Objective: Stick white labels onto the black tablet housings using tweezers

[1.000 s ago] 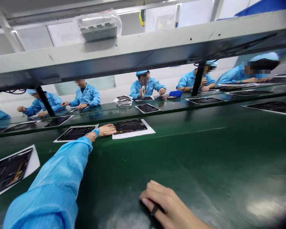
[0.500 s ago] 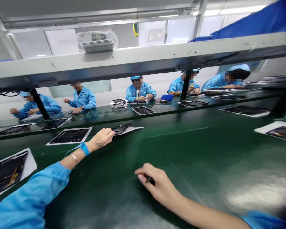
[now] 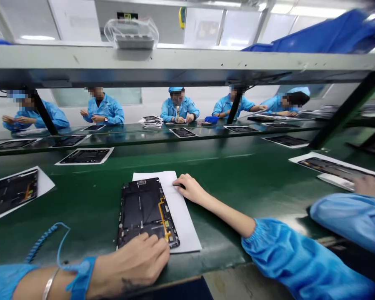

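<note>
An opened tablet [image 3: 140, 208], black inside with an orange ribbon cable along its right side, lies on a white sheet of paper [image 3: 181, 225] in front of me. My left hand [image 3: 134, 258] is at the tablet's near edge, fingers curled over it; the fingertips are partly hidden. A blue wrist strap with a coiled cord [image 3: 43, 241] is on that wrist. At the paper's far right edge is my right hand [image 3: 190, 189], closed around a slim dark tool [image 3: 178, 185] whose kind I cannot make out.
More opened tablets on paper lie on the green bench, one at left [image 3: 12, 193] and one farther back [image 3: 86, 156]. A co-worker's hand [image 3: 371, 186] is beside another tablet at right. A shelf [image 3: 175, 58] crosses overhead; several people in blue sit opposite.
My left hand has brought the tablet and its paper from the far part of the bench close to me. My right hand has moved to the paper's edge. A neighbour's arm now shows at right.
</note>
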Demonstrator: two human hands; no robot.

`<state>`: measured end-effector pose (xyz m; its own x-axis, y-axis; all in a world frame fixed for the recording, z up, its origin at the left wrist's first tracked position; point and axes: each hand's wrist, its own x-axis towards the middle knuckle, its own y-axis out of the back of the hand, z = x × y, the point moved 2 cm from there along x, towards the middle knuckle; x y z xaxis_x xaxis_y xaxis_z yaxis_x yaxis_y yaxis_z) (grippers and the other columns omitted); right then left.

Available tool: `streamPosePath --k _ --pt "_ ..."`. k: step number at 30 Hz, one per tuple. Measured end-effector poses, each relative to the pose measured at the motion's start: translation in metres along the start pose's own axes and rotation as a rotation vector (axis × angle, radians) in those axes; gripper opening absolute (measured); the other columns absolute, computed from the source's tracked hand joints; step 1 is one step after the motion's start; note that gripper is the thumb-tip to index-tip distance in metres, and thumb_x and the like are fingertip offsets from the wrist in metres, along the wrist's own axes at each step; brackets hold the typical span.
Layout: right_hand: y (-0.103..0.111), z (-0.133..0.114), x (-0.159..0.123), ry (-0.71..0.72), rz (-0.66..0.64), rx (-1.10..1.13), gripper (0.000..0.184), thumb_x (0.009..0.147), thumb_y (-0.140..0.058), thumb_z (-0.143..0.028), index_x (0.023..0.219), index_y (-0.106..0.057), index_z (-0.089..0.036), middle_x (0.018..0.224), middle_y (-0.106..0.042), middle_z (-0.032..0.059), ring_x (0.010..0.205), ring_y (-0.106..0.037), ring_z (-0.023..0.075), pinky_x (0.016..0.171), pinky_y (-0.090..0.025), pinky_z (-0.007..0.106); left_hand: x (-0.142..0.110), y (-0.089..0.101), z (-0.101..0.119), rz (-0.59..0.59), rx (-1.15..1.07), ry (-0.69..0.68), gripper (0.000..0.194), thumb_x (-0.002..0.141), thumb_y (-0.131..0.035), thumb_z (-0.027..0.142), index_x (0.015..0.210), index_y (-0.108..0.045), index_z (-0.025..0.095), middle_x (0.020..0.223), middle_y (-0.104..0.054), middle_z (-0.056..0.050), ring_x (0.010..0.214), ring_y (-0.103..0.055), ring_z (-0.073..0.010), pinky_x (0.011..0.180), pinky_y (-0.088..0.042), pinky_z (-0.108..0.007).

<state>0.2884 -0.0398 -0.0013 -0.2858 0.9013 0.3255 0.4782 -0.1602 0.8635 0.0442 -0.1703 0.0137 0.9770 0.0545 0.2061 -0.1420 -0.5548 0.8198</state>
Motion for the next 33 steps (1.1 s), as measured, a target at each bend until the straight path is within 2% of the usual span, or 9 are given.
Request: streamPosePath --k 3,6,8,10,13,17,22,27,33 --pt "0.004 -0.002 0.001 0.021 0.046 -0.029 0.023 0.088 -0.058 -0.009 0.104 -0.074 -0.015 0.096 -0.069 0.0103 0.094 -0.058 0.0237 0.085 -0.046 0.036 0.012 0.001 0.004 0.181 0.034 -0.052 0.025 0.092 -0.053 0.023 0.080 -0.074 0.028 0.072 -0.059 -0.006 0.054 -0.055 -0.0128 0.044 -0.050 -0.016" --pt "0.011 0.002 0.004 0.049 0.191 -0.007 0.021 0.091 -0.055 -0.013 0.104 -0.071 -0.014 0.097 -0.069 0.0103 0.095 -0.060 0.0240 0.086 -0.048 0.038 0.035 0.006 -0.041 0.306 0.090 -0.120 0.027 0.092 -0.058 0.025 0.067 -0.067 0.026 0.062 -0.052 -0.001 0.043 -0.045 -0.0095 0.033 -0.037 -0.017" --pt "0.012 0.005 0.007 0.082 0.264 0.041 0.019 0.093 -0.052 -0.016 0.102 -0.069 -0.016 0.096 -0.069 0.0086 0.094 -0.060 0.0235 0.086 -0.048 0.039 0.056 0.028 -0.107 0.325 0.168 -0.002 0.026 0.093 -0.056 0.029 0.069 -0.065 0.024 0.067 -0.057 -0.002 0.052 -0.054 -0.0129 0.042 -0.046 -0.022" --pt "0.010 0.005 0.008 0.100 0.278 0.079 0.019 0.093 -0.051 -0.016 0.099 -0.069 -0.018 0.094 -0.068 0.0079 0.093 -0.060 0.0234 0.084 -0.048 0.039 0.077 0.068 -0.189 0.352 0.276 0.179 0.019 0.095 -0.050 0.020 0.093 -0.069 0.019 0.090 -0.067 -0.009 0.078 -0.064 -0.0207 0.067 -0.057 -0.032" --pt "0.006 0.000 0.006 0.095 0.233 0.110 0.018 0.091 -0.051 -0.016 0.098 -0.068 -0.018 0.095 -0.067 0.0080 0.093 -0.060 0.0242 0.082 -0.048 0.039 0.099 0.129 -0.303 0.388 0.394 0.533 0.034 0.095 -0.042 0.010 0.124 -0.059 0.013 0.132 -0.057 -0.018 0.122 -0.053 -0.0291 0.101 -0.047 -0.045" --pt "0.007 -0.008 0.001 0.088 0.199 0.126 0.019 0.092 -0.050 -0.018 0.098 -0.068 -0.019 0.096 -0.067 0.0080 0.094 -0.059 0.0246 0.082 -0.049 0.039 0.115 0.162 -0.387 0.375 0.414 0.705 0.036 0.096 -0.044 0.014 0.130 -0.056 0.011 0.133 -0.058 -0.019 0.122 -0.053 -0.0302 0.102 -0.043 -0.044" --pt "0.013 -0.014 0.000 0.088 0.201 0.136 0.019 0.093 -0.049 -0.016 0.100 -0.067 -0.016 0.098 -0.066 0.0091 0.096 -0.059 0.0251 0.083 -0.049 0.041 0.120 0.159 -0.417 0.318 0.407 0.824 0.022 0.091 -0.047 0.012 0.094 -0.069 0.015 0.090 -0.070 -0.012 0.092 -0.062 -0.0273 0.082 -0.046 -0.037" --pt "0.012 -0.015 -0.001 0.088 0.210 0.139 0.019 0.093 -0.049 -0.016 0.099 -0.067 -0.017 0.097 -0.066 0.0091 0.096 -0.059 0.0253 0.082 -0.050 0.041 0.118 0.169 -0.418 0.367 0.393 0.871 0.019 0.092 -0.051 0.018 0.088 -0.069 0.018 0.087 -0.069 -0.009 0.086 -0.060 -0.0240 0.077 -0.044 -0.033" --pt "0.016 -0.014 0.000 0.092 0.241 0.182 0.020 0.092 -0.051 -0.020 0.095 -0.070 -0.019 0.094 -0.068 0.0082 0.093 -0.059 0.0251 0.081 -0.048 0.040 0.113 0.205 -0.398 0.478 0.372 0.914 0.025 0.099 -0.044 0.022 0.099 -0.067 0.012 0.096 -0.067 -0.012 0.091 -0.059 -0.0225 0.080 -0.044 -0.032"
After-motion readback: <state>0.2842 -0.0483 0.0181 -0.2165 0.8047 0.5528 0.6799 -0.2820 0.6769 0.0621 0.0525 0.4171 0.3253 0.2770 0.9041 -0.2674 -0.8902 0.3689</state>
